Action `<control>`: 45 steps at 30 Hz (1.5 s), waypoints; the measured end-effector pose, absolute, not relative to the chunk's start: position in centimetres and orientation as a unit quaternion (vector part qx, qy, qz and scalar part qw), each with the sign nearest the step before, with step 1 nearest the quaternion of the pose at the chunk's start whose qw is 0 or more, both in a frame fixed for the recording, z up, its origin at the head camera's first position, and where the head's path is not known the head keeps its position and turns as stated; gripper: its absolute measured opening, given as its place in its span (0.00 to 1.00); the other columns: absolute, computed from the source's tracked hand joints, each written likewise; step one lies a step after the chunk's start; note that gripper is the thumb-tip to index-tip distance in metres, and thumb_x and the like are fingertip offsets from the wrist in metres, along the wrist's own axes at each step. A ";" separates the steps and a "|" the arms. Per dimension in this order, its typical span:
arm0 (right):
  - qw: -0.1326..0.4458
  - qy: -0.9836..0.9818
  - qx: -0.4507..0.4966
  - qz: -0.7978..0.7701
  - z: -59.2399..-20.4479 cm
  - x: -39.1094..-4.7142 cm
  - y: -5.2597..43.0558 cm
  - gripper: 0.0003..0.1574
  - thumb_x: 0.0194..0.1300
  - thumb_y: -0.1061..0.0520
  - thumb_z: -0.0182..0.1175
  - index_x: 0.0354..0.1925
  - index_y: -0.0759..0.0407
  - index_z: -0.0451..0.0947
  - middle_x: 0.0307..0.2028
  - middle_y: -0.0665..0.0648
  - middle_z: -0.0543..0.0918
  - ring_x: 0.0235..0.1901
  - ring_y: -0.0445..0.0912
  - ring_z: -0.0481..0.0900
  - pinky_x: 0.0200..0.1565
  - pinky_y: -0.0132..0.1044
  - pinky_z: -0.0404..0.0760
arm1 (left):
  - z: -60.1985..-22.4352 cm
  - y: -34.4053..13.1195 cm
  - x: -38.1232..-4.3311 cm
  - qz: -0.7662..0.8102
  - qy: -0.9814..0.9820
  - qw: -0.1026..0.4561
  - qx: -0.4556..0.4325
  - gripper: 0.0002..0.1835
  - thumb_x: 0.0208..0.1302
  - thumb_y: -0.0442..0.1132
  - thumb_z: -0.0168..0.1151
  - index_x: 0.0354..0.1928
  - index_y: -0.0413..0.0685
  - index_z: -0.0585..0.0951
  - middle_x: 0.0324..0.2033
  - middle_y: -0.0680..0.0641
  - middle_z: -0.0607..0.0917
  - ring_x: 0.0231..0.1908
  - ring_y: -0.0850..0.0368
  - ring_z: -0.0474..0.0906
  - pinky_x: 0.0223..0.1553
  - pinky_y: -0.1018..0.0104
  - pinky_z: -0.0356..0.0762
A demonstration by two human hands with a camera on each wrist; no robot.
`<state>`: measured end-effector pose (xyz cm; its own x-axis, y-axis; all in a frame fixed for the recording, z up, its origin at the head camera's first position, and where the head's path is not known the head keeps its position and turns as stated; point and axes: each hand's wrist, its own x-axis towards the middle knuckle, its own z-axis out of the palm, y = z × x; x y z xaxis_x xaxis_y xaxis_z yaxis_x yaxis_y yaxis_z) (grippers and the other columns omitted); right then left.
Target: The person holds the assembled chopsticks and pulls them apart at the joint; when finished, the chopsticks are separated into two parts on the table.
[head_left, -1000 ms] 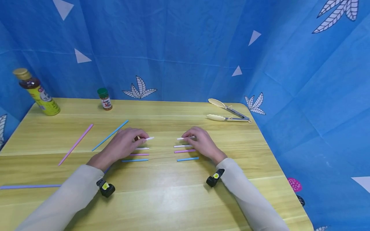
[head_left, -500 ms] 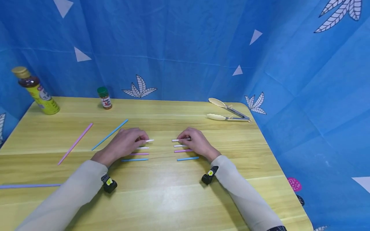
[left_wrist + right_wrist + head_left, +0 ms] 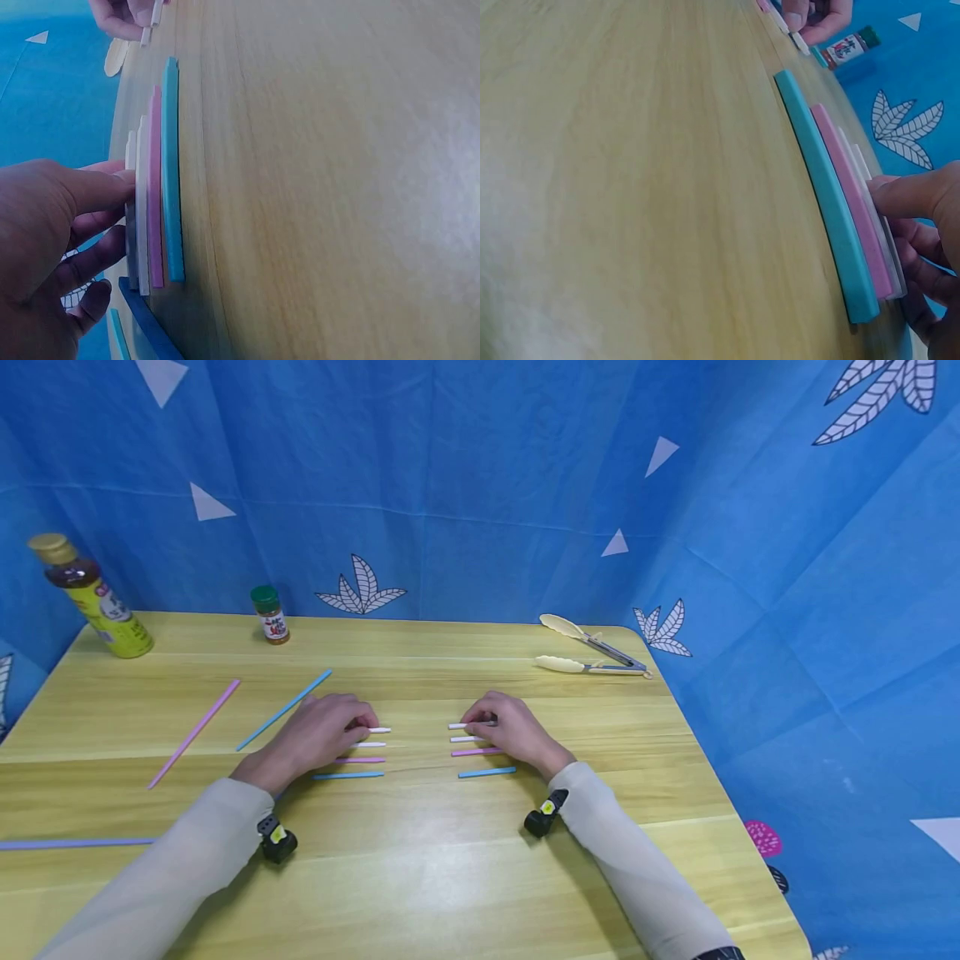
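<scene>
1 L-side white stick (image 3: 381, 730), short, pinched betw. thumb & fingers of L hand (image 3: 318, 731); 1 R-side white stick (image 3: 456, 726), pinched likewise by R hand (image 3: 517, 732). Each = farthest of its row, approx. parallel to the rest; inner tips face each other across a gap. Can't tell if either touches tabletop (image 3: 420, 877).

L row, toward person: L 2nd white (image 3: 372, 744), L pink (image 3: 363, 760), L blue (image 3: 350, 775). R row, same order: R 2nd white (image 3: 466, 739), R pink (image 3: 476, 752), R blue (image 3: 487, 772).

Dark blue stick (image 3: 148, 319) at an angle by outer end of L row (L wrist view). Long blue stick (image 3: 283, 711) diag., just beside L hand; long pink stick (image 3: 193, 735) diag., farther L; long purple stick (image 3: 75, 843) approx. horiz., one end at L sleeve (image 3: 172, 860).

Back of table: yellow-label bottle (image 3: 108, 602) at L corner, green-cap jar (image 3: 272, 614) to its R; tongs (image 3: 592, 652) nr R corner, arms apart. Behind: blue curtain (image 3: 465, 485) w/ leaf & triangle prints.
</scene>
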<state>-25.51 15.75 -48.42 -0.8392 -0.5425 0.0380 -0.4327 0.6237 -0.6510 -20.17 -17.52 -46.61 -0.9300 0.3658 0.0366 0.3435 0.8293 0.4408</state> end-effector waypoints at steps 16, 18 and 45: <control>0.093 0.901 -0.264 -0.333 -48.6 -25.8 15.8 0.06 0.75 0.57 0.71 0.48 0.51 0.91 0.43 0.51 0.86 0.41 0.42 0.80 0.48 0.39 0.79 | -46.7 -18.3 -19.9 0.230 0.956 0.030 0.178 0.06 0.76 0.37 0.68 0.49 0.54 0.91 0.42 0.52 0.90 0.46 0.51 0.83 0.57 0.39 0.70; 0.095 0.900 -0.263 -0.334 -48.6 -25.8 15.8 0.06 0.75 0.57 0.71 0.48 0.52 0.91 0.43 0.51 0.86 0.41 0.42 0.80 0.48 0.38 0.79 | -46.4 -18.7 -19.7 0.235 0.956 0.033 0.175 0.07 0.77 0.38 0.68 0.51 0.54 0.90 0.45 0.51 0.91 0.49 0.50 0.84 0.58 0.38 0.70; 0.095 0.897 -0.268 -0.338 -48.6 -26.0 15.8 0.05 0.75 0.57 0.70 0.47 0.53 0.91 0.43 0.52 0.86 0.42 0.43 0.81 0.49 0.39 0.80 | -46.7 -24.6 -14.7 0.260 0.959 0.028 0.111 0.17 0.75 0.41 0.70 0.61 0.44 0.84 0.40 0.53 0.85 0.37 0.59 0.76 0.38 0.62 0.73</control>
<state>-25.98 15.81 -48.57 -0.8384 -0.5449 0.0116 -0.4172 0.6278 -0.6572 -14.70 -24.61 -46.72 -0.9737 0.2277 0.0037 0.1984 0.8403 0.5046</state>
